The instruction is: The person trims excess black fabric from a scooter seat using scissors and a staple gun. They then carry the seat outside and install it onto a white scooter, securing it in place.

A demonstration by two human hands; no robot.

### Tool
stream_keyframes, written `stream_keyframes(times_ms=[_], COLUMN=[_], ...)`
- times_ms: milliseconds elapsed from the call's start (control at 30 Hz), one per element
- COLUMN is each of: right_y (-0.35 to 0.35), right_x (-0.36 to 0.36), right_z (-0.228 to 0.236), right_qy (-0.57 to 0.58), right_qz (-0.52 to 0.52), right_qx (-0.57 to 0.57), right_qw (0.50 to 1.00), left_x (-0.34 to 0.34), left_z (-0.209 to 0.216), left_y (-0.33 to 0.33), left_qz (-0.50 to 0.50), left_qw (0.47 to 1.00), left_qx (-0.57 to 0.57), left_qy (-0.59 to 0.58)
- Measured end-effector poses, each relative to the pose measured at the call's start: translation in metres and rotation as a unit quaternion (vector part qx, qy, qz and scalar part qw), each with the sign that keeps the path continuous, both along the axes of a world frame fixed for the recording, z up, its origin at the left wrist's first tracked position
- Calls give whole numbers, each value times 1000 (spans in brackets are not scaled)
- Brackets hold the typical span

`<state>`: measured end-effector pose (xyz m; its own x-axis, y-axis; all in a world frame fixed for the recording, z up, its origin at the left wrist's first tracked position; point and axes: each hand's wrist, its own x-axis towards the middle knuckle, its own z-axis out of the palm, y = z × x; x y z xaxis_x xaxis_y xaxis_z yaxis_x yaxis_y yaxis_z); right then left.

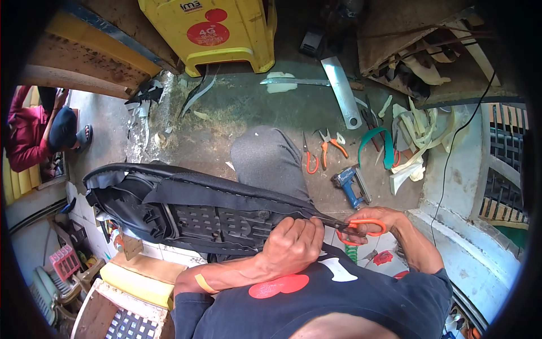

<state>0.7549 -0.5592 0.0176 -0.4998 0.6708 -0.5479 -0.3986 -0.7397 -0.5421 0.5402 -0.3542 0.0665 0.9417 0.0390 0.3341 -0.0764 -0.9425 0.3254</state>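
An upturned motorcycle seat (pixel 195 214) lies across my lap, its black plastic base facing up and a black cover folded over its rim. My left hand (pixel 293 244) is closed in a fist on the cover's edge at the seat's right end. In my right hand (pixel 379 219) are scissors with orange handles (pixel 372 227), my fingers through the loops. Their dark blades point left, at the cover close to my left fist. Whether the blades are closed on the cloth is hard to make out.
On the floor ahead lie a blue staple gun (pixel 353 185), orange-handled pliers (pixel 330 148), smaller scissors (pixel 310 153), a metal ruler (pixel 341 93) and a green band (pixel 372 141). Foam scraps (pixel 418 127) lie right. A yellow stool (pixel 226 34) stands ahead; another person (pixel 39 130) sits left.
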Motion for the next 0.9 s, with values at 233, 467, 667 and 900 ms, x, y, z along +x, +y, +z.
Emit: stream_keyframes(times_ms=[233,467,667,900], right_y=[3,30,43,40], right_x=[12,12,17,24], right_z=[-3,2,20,34], right_qy=[1,-74,-215,-172], right_qz=[-14,-18,51,86], right_qx=[-35,-116,-27,-81], right_qw=[999,990,975,978], left_x=[6,9,7,2], left_z=[2,0,-1,2], left_y=[3,5,4,2], left_qz=[-34,-32,-38,-32], left_qw=[999,999,998,999], left_qx=[27,41,41,-6], left_qy=[19,-3,-19,-23])
